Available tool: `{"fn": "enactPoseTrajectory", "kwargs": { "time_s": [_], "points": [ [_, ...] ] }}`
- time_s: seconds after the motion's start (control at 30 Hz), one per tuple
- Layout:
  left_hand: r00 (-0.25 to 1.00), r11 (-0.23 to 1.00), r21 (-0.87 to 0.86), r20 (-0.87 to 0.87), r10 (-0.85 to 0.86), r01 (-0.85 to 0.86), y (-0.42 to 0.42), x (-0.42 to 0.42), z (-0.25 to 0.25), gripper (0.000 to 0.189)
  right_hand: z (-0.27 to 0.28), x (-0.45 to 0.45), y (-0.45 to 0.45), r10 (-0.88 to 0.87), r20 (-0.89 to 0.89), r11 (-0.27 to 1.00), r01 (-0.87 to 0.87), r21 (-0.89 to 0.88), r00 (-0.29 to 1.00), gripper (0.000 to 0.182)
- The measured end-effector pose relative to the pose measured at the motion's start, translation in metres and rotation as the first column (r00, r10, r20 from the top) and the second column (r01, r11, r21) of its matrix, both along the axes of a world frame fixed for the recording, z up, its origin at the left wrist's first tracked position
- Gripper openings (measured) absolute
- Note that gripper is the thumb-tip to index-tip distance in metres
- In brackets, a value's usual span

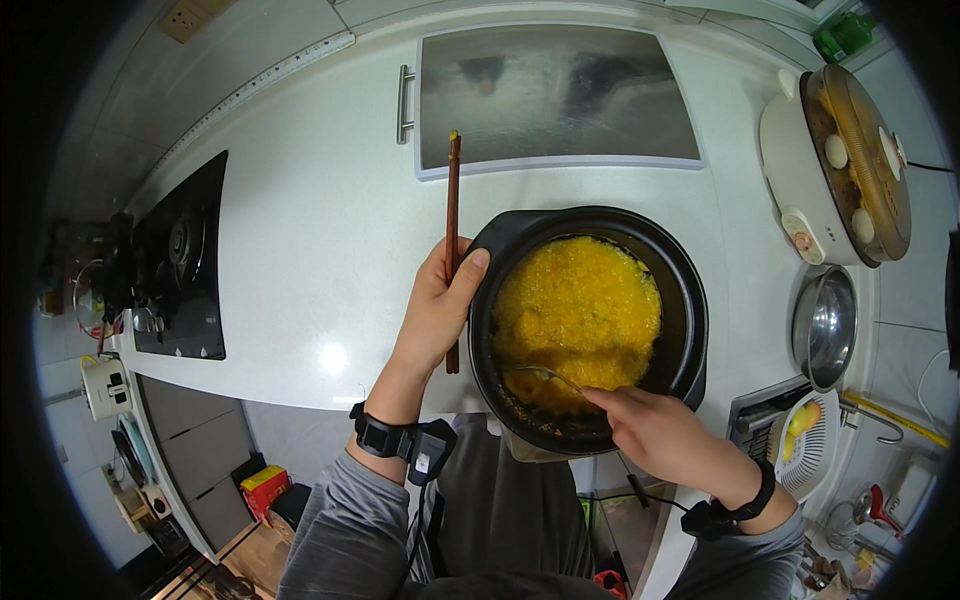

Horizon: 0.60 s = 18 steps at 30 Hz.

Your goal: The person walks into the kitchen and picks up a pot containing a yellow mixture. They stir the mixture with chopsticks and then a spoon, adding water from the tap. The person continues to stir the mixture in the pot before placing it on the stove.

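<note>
A black pot (pixel 686 300) stands at the counter's front edge, holding thick, grainy yellow food (pixel 589 292). My left hand (pixel 442 300) grips the rim or handle on the pot's left side. That same hand also pins a pair of wooden chopsticks (pixel 453 195), which point away from me and carry a yellow bit at the far tip. Inside the pot, a metal spoon (pixel 551 373) dips into the food near the front wall. My right hand (pixel 652 431) holds its handle from the right, and the spoon's bowl is partly sunk and hard to make out.
A metal-topped board (pixel 555 97) with a bar handle (pixel 404 105) lies behind the pot. The black cooktop (pixel 184 262) is at left. At right are a lidded electric cooker (pixel 795 165), a steel bowl (pixel 825 326) and a white colander (pixel 814 461) with fruit by the sink.
</note>
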<state>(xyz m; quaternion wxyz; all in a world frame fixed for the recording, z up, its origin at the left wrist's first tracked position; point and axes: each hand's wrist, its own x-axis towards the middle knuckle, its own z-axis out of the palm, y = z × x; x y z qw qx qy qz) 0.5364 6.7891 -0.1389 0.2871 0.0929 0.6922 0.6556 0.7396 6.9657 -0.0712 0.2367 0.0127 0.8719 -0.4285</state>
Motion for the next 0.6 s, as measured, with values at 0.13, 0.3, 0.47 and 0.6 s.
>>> {"fn": "enactPoseTrajectory", "kwargs": {
  "time_s": [0.13, 0.3, 0.47, 0.6],
  "points": [
    [0.998, 0.997, -0.050, -0.025, -0.061, 0.059, -0.005, -0.003, -0.006, 0.026, 0.007, 0.007, 0.009, -0.064, -0.002, 0.992, 0.063, -0.108, 0.998, 0.047],
    [0.998, 0.997, -0.060, -0.037, -0.056, 0.053, -0.006, -0.003, -0.007, 0.025, 0.027, 0.003, 0.024, -0.217, 0.225, 0.945, 0.262, -0.196, 0.950, 0.043],
    [1.000, 1.000, -0.024, 0.007, -0.003, 0.003, -0.001, -0.001, -0.001, 0.024, 0.026, 0.003, 0.024, -0.243, 0.131, 0.962, 0.256, -0.093, 0.961, 0.043],
    [0.998, 0.997, -0.045, -0.007, -0.060, 0.060, -0.004, -0.003, -0.003, 0.027, 0.016, 0.009, 0.018, -0.163, -0.007, 0.986, 0.162, -0.024, 0.987, 0.044]
  ]
}}
